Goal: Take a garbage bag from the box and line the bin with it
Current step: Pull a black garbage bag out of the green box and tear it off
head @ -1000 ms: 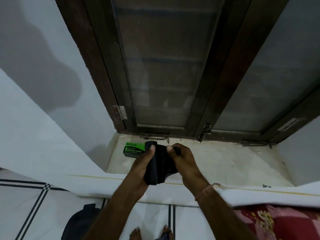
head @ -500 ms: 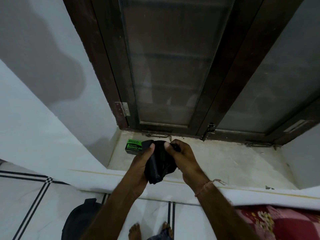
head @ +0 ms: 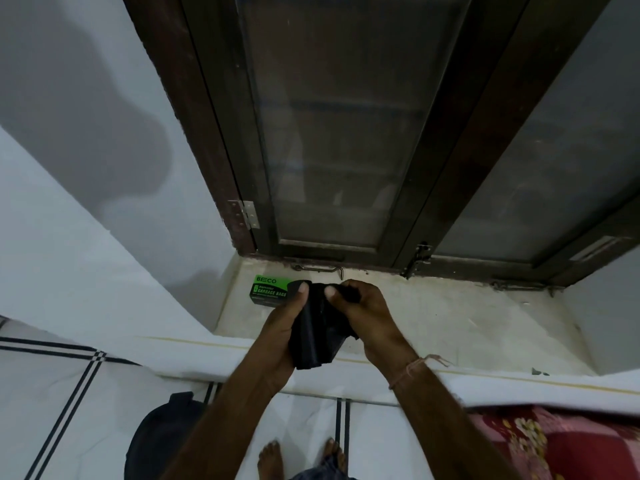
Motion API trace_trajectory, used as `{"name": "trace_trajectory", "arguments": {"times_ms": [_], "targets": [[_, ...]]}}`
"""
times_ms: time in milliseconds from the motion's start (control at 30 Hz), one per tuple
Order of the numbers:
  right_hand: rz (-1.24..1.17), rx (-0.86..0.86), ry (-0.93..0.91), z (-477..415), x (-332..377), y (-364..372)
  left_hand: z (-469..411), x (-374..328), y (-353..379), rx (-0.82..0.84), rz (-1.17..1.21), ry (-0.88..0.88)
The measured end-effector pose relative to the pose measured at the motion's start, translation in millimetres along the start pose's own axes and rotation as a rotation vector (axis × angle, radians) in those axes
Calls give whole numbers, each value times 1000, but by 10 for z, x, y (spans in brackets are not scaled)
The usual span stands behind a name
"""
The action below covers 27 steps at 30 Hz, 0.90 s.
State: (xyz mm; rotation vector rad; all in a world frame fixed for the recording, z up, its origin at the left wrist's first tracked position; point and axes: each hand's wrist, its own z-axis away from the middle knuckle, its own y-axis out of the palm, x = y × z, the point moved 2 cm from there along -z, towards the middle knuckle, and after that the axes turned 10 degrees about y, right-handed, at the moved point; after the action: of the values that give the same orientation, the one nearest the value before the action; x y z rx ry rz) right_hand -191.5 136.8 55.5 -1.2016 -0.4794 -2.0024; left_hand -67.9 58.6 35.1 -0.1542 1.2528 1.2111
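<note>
Two hands, our left hand (head: 282,332) and right hand (head: 369,315), clamp fingers on the folded black garbage bag (head: 317,332) above the windowsill (head: 450,323), beside its box (head: 270,292); uneven pulling could tear the film.

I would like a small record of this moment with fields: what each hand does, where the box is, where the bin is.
left hand: holds the folded black garbage bag, thumb on top
right hand: holds the same bag, thumb pressing its upper edge
box: green, on the window ledge, behind the left hand
bin: dark, on the floor below the ledge, not yet lined
</note>
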Motion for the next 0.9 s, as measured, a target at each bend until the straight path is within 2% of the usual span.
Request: {"name": "trace_trajectory", "arguments": {"times_ms": [233, 300, 400, 533, 733, 900], "targets": [[-152, -99, 33, -72, 21, -93, 20, -56, 0, 34, -10, -33], [-179, -34, 76, -33, 43, -61, 25, -50, 19, 51, -25, -33], [-62, 65, 57, 32, 85, -24, 5, -56, 7, 43, -32, -19], [-60, -14, 62, 8, 78, -41, -5, -79, -22, 42, -65, 4], [-162, -27, 40, -16, 98, -76, 29, -98, -29, 26, -87, 6], [-225, 99, 129, 16, 73, 23, 50, -91, 47, 37, -86, 2]]}}
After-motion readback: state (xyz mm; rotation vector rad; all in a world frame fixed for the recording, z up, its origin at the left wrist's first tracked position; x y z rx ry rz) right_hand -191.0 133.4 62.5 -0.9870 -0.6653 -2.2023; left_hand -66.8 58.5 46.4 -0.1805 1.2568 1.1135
